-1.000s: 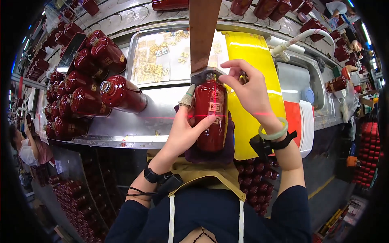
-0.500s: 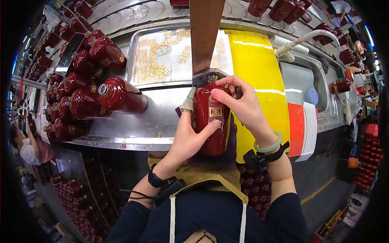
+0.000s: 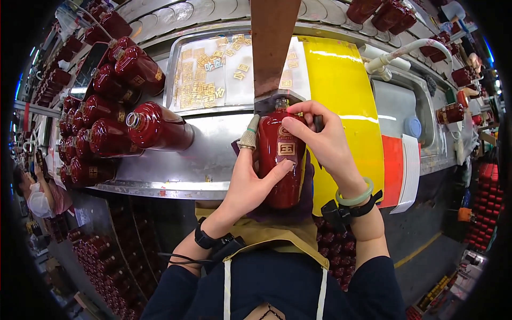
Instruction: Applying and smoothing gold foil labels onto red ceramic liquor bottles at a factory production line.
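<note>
A dark red glass bottle (image 3: 280,188) lies tilted with its neck away from me, against a support under the brown post. It has a square gold character plate (image 3: 286,149) on its front and a round emblem above that. My left hand (image 3: 253,178) is wrapped round its left side, thumb just below the plate; a cloth cover (image 3: 249,133) sits on a finger. My right hand (image 3: 325,140) is closed at the bottle's shoulder, thumb pressed near the round emblem and forefinger by the neck. Something dark shows beside its fingers, too hidden to name.
A metal tray (image 3: 173,69) with loose gold plates lies beyond my left hand. Several red bottles (image 3: 160,127) stand at the left. The brown post (image 3: 274,45) rises ahead. To the right are a yellow sheet (image 3: 341,96) and a sink (image 3: 426,104) with a pale tap (image 3: 408,49).
The bottle and both hands sit very slightly to the right in the view. My right thumb still presses by the emblem; a red glint on its tip has gone.
</note>
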Tool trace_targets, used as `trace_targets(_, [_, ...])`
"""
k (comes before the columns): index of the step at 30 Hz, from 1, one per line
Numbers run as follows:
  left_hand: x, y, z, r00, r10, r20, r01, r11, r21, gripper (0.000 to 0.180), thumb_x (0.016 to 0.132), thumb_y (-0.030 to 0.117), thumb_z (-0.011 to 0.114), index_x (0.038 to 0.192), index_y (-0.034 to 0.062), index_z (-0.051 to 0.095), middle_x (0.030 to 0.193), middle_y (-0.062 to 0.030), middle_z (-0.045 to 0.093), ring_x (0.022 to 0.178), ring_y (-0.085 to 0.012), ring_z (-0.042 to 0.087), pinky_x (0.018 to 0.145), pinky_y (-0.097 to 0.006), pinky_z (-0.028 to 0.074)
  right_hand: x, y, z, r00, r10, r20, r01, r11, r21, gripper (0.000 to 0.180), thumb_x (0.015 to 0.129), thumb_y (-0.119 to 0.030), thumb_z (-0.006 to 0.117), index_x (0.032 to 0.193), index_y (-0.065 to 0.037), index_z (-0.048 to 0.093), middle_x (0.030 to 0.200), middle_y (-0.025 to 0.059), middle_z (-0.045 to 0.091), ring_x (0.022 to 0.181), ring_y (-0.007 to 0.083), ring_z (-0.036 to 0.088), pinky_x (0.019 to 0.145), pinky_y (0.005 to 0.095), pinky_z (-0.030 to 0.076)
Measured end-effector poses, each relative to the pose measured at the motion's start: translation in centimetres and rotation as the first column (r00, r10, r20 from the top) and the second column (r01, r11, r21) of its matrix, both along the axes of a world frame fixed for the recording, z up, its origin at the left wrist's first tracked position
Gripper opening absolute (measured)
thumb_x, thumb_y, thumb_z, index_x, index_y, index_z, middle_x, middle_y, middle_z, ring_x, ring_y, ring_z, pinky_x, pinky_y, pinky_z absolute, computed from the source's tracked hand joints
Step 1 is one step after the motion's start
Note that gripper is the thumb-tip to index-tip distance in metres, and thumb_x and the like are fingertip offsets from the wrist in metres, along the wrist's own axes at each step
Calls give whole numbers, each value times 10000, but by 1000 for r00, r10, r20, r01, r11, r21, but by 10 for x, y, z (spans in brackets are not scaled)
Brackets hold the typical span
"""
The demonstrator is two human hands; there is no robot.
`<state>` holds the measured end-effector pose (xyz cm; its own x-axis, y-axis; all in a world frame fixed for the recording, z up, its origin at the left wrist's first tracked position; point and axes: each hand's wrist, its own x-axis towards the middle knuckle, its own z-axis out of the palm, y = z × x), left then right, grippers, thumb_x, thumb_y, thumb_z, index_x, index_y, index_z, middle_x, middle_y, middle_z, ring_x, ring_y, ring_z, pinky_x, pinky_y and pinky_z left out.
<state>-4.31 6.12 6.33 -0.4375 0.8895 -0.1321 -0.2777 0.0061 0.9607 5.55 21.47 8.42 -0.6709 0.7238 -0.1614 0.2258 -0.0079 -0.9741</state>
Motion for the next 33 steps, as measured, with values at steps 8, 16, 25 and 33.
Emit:
trace_targets(8, [-11,4,2,990,38,134,-39,999,10,795,963,105,688,1570,-31,194,1489,-180,443,1343,-240,496,1125,-387,416,18,-9,-1,990,-100,-97,83,982,-167,296,938,-163,730,1196,-27,680,775,-89,434,709,12,388,627,180,318])
trace_targets(16, [-16,8,-1,980,0,201,5,1000,-25,762,978,103,670,1574,-17,209,1502,-171,440,1349,-229,489,1136,-375,403,33,-41,-15,984,-136,-117,118,982,-145,573,911,-146,759,1426,-56,524,812,-65,424,732,30,409,675,186,349])
trace_targets(25, [-16,7,-4,982,-2,189,2,1000,-1,774,971,110,683,1571,-19,211,1500,-185,439,1347,-235,494,1132,-379,409,31,-43,-19,982,-150,-118,131,979,-155,608,880,-150,792,1421,-57,529,831,-63,410,745,36,405,688,187,353])
trace_targets(33, [-16,8,-3,984,4,177,-2,1000,-8,814,952,116,711,1569,-31,200,1488,-196,446,1341,-236,499,1120,-379,426,32,-42,-15,989,-112,-95,102,990,-101,647,867,-148,806,1431,-40,507,848,-57,409,762,43,402,700,187,358])
